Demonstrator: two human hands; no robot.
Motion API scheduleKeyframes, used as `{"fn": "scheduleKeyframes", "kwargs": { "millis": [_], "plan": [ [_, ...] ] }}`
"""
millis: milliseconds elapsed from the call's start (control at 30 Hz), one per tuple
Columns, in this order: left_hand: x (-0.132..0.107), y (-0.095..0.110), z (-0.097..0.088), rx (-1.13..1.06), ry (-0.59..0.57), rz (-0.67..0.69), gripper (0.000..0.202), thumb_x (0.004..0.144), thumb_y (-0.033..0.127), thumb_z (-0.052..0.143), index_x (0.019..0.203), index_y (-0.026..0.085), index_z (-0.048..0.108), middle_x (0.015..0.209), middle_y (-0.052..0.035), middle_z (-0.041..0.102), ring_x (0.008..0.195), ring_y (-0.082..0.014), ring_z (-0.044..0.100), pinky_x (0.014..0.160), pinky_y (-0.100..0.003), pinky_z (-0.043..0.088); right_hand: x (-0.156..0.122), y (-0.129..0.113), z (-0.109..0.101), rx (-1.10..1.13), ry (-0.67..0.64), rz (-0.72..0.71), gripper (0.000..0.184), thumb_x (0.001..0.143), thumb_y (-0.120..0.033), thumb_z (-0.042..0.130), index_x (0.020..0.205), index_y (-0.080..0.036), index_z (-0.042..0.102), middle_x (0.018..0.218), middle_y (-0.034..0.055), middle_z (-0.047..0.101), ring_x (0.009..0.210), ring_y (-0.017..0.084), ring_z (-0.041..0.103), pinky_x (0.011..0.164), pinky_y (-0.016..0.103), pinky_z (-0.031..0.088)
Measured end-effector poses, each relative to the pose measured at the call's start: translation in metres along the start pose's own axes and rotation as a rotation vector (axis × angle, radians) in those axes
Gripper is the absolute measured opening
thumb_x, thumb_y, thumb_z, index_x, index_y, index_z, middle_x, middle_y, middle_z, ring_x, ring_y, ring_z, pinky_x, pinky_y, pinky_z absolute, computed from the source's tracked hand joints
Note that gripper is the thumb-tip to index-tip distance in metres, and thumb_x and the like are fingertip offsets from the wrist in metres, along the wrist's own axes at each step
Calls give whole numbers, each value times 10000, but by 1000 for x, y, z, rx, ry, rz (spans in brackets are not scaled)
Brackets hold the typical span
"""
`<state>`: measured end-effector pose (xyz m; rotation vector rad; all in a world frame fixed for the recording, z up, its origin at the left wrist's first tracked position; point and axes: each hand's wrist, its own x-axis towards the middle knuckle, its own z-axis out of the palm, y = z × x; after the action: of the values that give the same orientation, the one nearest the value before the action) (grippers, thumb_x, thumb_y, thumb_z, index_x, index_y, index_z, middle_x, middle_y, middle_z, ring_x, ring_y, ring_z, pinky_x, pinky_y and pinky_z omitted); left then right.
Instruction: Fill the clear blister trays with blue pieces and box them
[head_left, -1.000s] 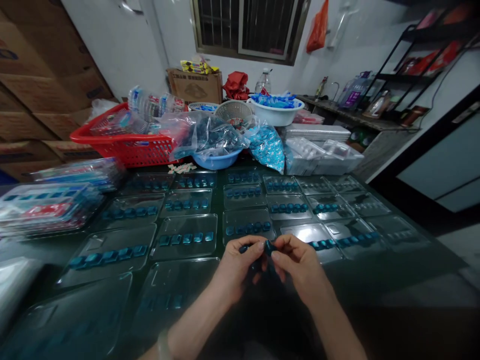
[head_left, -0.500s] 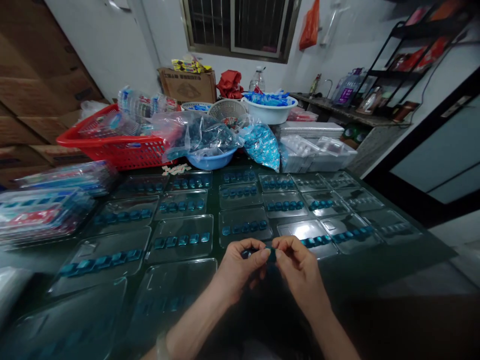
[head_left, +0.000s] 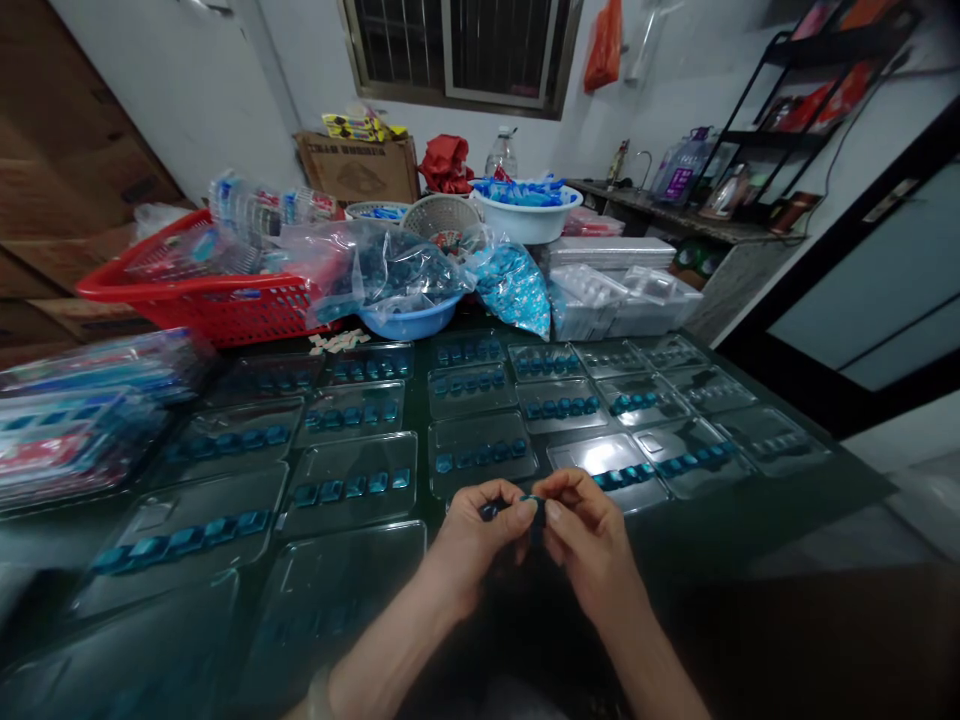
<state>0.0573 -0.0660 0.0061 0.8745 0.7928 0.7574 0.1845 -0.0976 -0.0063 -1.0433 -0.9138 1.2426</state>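
Note:
Between my two hands is a small dark teal piece (head_left: 537, 508), pinched at the fingertips; its exact kind is too small to make out. My left hand (head_left: 484, 530) has thumb and forefinger closed on it. My right hand (head_left: 585, 525) grips its other side, fingertips close to the left thumb. Clear plastic blister trays (head_left: 386, 450) lie in rows on the dark green table around my hands, many with a line of teal square pieces (head_left: 355, 486). Just beyond my right hand is a tray with a glare spot and teal pieces (head_left: 626, 475).
At the back stand a red basket (head_left: 195, 310) of packages, a blue basin (head_left: 412, 322) under a plastic bag, a bag of light-blue bits (head_left: 514, 290) and a white basin (head_left: 525, 222). Stacked packages (head_left: 67, 430) lie left. White plastic trays (head_left: 622, 300) are stacked back right.
The view has shifted slightly, so the table and trays sit a little further left. Both hands stay together on the small teal piece, with the right fingers slightly repositioned.

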Motion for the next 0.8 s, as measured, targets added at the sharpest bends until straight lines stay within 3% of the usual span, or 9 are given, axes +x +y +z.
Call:
{"fn": "scheduleKeyframes", "kwargs": {
  "millis": [167,367,533,600,700,800],
  "plan": [
    [2,0,-4,-66,-42,-92,209,680,322,611,655,148,497,467,17,479,371,-60,386,324,-159,168,4,-1,-5,204,-103,114,212,684,-278,606,796,-198,446,705,-26,491,410,19,310,352,157,194],
    [-1,-4,6,-128,-26,-123,208,693,337,593,687,139,530,484,22,446,374,-62,403,319,-162,163,7,0,-10,228,-27,155,172,703,-237,583,786,-203,436,753,-17,503,430,15,311,364,145,208],
    [0,1,7,-231,-27,-207,209,713,289,563,608,151,447,480,33,409,382,-63,405,328,-160,150,9,-8,-13,378,-147,264,194,669,-240,597,776,-219,436,684,-37,470,413,23,286,320,127,162],
    [2,5,6,-311,-4,-258,197,711,288,554,621,156,439,497,39,394,376,-57,391,321,-158,142,8,-14,-14,196,-66,165,150,701,-231,567,822,-224,478,671,-33,471,443,42,353,354,149,265],
    [6,7,4,-321,66,-311,203,697,306,565,633,153,448,523,33,414,384,-54,394,315,-149,138,3,-20,-15,-214,58,-112,234,730,-211,546,961,-239,522,785,4,519,554,86,469,498,210,402],
    [10,6,5,-260,125,-364,222,688,333,572,633,145,469,523,20,440,394,-64,420,317,-140,164,-1,-21,-18,-478,-36,-295,259,730,-193,544,981,-253,560,943,40,526,668,126,523,580,243,438]
  ]
}}
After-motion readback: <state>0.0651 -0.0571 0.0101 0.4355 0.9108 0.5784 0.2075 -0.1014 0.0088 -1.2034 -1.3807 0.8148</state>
